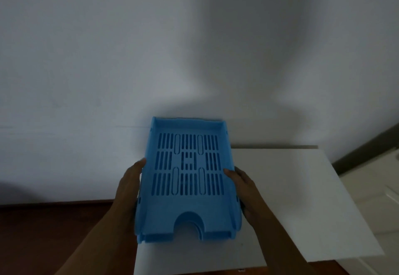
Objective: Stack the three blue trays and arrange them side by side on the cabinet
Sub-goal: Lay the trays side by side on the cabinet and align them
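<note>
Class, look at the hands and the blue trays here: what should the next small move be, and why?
Probably lower the trays onto the cabinet. The left hand and right hand hold the nested stack by its two sides; it seems to tilt and overhang the cabinet's left edge, so shifting it slightly right first looks wise.

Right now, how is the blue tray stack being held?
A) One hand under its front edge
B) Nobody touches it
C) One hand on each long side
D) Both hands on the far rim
C: the left hand presses the left side of the blue tray stack and the right hand grips the right side, above the white cabinet.
</note>
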